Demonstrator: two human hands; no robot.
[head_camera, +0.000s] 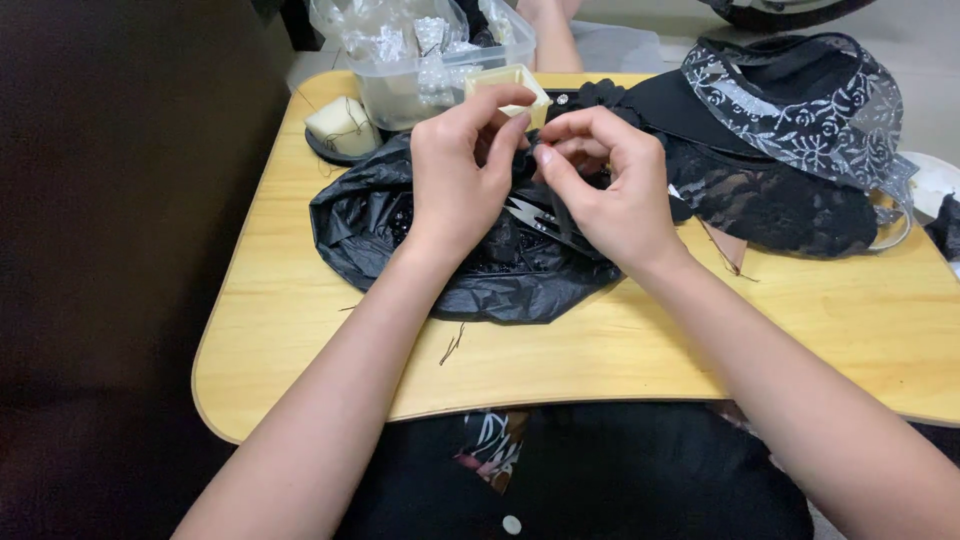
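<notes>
My left hand (462, 165) and my right hand (607, 180) meet fingertip to fingertip above a crumpled black plastic bag (480, 260) on a light wooden lap table (600, 350). Between the fingertips is a small dark piece, too small to identify. The right hand also holds black thread snips (540, 222), whose silver blades poke out under the palm. Tiny dark beads lie in the bag beneath the hands.
A clear plastic tub (430, 60) of shiny bits stands at the back, with a small cream square box (510, 88) beside it. A pale lump with thread (340, 125) sits on a dark dish at back left. Black lace sun visors (790, 130) lie at right.
</notes>
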